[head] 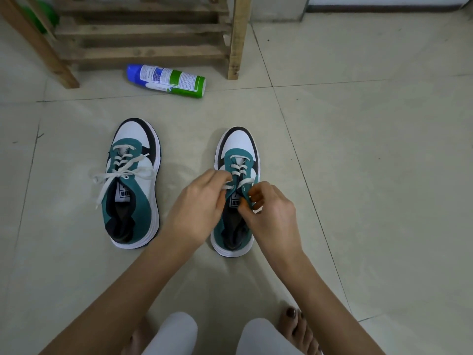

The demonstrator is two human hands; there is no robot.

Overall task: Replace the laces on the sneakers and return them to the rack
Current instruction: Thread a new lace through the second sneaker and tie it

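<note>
Over one sneaker [238, 142] — left hand [197, 201], right hand [271, 213] pinching lace [245, 182].

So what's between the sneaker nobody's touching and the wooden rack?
A spray can lies on its side on the floor, nearer the rack than the sneaker; head view shows it.

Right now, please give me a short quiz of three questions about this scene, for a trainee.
1. True or false: the spray can lies on its side near the wooden rack.
2. The left hand and right hand grip: A the spray can; B the right-side sneaker; C the rack.
3. Fill in: the other sneaker stands on the ___.
Key: 1 true; 2 B; 3 floor.
</note>
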